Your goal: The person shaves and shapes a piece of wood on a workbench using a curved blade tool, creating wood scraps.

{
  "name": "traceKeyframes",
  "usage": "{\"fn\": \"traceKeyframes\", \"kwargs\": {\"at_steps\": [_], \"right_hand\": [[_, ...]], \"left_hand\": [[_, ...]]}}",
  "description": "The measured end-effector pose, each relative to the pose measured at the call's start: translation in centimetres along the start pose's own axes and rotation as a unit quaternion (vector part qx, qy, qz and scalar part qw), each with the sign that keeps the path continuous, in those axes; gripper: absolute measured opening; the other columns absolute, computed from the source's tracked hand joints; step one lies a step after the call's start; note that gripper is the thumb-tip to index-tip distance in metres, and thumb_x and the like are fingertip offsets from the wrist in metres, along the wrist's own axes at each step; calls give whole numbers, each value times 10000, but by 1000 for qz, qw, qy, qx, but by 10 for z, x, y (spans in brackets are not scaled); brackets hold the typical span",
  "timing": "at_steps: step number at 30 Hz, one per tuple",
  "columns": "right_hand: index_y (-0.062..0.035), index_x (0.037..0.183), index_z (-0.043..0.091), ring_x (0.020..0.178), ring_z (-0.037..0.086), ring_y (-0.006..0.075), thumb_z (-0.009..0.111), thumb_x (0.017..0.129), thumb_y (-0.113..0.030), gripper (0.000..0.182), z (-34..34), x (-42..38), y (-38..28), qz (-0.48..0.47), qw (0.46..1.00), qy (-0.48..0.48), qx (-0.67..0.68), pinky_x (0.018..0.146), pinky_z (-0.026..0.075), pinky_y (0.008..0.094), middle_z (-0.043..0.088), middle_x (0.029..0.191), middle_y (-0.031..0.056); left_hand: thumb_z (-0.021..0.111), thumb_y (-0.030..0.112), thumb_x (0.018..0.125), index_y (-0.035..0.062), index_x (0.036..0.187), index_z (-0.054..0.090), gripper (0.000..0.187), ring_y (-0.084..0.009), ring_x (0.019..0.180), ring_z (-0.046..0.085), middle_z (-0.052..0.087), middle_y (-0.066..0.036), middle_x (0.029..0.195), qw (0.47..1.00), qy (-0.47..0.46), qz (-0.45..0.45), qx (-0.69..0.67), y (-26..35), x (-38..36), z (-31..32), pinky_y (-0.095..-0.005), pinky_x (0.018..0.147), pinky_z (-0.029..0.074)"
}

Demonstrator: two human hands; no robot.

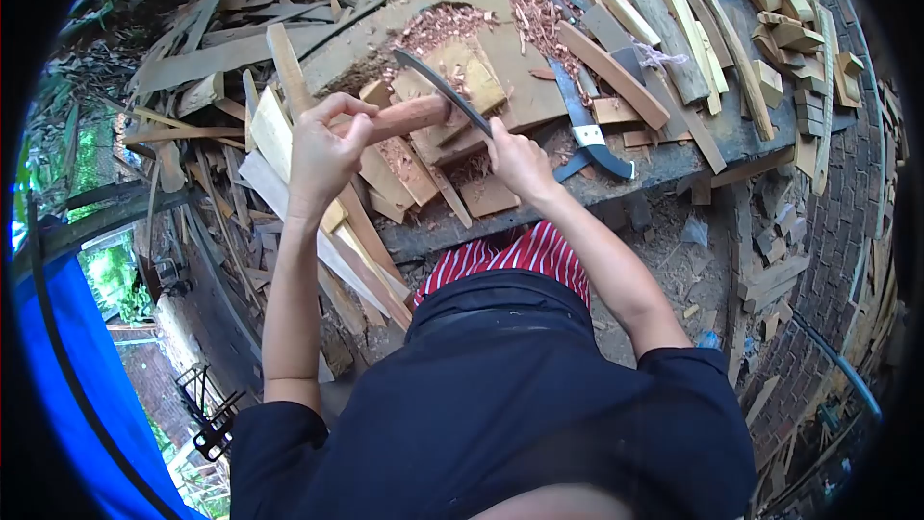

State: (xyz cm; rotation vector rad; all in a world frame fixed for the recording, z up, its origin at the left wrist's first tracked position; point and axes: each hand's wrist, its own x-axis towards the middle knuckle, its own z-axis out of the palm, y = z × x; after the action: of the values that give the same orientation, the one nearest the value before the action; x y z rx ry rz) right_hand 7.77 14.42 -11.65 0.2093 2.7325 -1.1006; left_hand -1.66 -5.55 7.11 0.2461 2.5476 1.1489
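Note:
My left hand (329,149) is closed round the near end of a reddish, rounded piece of wood (412,117), thumb and forefinger pinched on it. In my right hand (525,169) is a knife with a long, dark, narrow blade (435,80); its handle is hidden by my fingers. The blade crosses close to the wood's far end; whether it touches cannot be made out. Under both lie stacked pale wooden blocks (481,87) strewn with reddish shavings (443,27). Right of my right hand, a large knife with a black and white handle (604,151) rests on the bench.
Long wooden strips (616,77) lie across the bench's right side, and cut blocks (775,34) are heaped beyond. Scrap slats (279,144) lean at the left. A blue sheet (72,376) hangs at the lower left. More offcuts (775,279) litter the ground at right.

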Motion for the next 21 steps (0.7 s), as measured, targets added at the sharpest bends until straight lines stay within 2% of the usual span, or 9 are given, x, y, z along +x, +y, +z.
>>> {"fn": "traceKeyframes", "kwargs": {"at_steps": [1,4,6,7,9,11,13,19,21], "right_hand": [[-48,1164,447,699,625,472,472,945,-242,294,-1,-4,-2,-16,999,45,6,620,497,576,624,702,268],[-35,1170,456,690,624,470,481,944,-240,306,-20,-2,-8,-23,1000,7,8,599,492,570,621,699,271],[-22,1198,451,682,627,460,492,944,-237,336,-42,0,-23,-47,998,24,33,576,490,556,616,699,279],[-22,1198,451,682,627,460,492,944,-237,336,-48,-3,-30,-43,998,13,34,576,490,556,616,699,279],[-14,1207,452,663,627,451,500,943,-237,348,-56,-5,-40,-78,987,110,87,559,493,539,614,694,278],[-14,1235,452,671,628,446,490,944,-234,366,-41,-4,-29,-57,992,93,63,579,492,548,617,698,272],[-22,1232,453,683,625,452,474,948,-230,353,-9,5,4,-35,999,-1,-25,600,485,565,619,709,271],[-43,1241,458,658,620,459,459,964,-256,349,-55,2,-31,-59,998,-1,15,580,483,556,607,673,271],[-43,1109,480,677,633,442,488,946,-252,265,-71,-2,-48,-66,992,87,57,580,502,540,634,715,248]], "left_hand": [[514,61,872,-26,896,648,162,-53,473,513,678,-87,896,1000,8,6,2,-2,2,-2,-191,428,413],[532,67,867,-25,902,642,148,-41,500,518,681,-73,891,997,-12,71,39,-7,-2,3,-192,445,417],[587,94,787,-30,863,668,167,-189,811,681,700,-120,823,997,13,72,39,-2,-5,4,-291,770,521],[587,94,787,-30,863,668,167,-189,811,681,700,-120,823,997,10,62,37,0,-7,4,-291,770,521],[589,85,783,-32,859,666,159,-189,805,686,701,-124,834,996,0,73,48,4,-6,2,-289,765,524],[588,74,780,-29,856,666,150,-187,817,683,700,-124,857,994,-3,96,51,2,-6,2,-292,771,522],[592,59,769,-27,855,664,141,-184,825,678,692,-115,852,985,-9,153,78,-1,-6,0,-294,782,518],[611,28,734,-36,823,650,116,-204,786,671,663,-115,808,977,-38,193,77,1,-6,-2,-294,745,513],[612,38,733,-34,814,650,114,-215,770,670,662,-114,801,979,-38,187,75,6,-2,-4,-301,739,515]]}}
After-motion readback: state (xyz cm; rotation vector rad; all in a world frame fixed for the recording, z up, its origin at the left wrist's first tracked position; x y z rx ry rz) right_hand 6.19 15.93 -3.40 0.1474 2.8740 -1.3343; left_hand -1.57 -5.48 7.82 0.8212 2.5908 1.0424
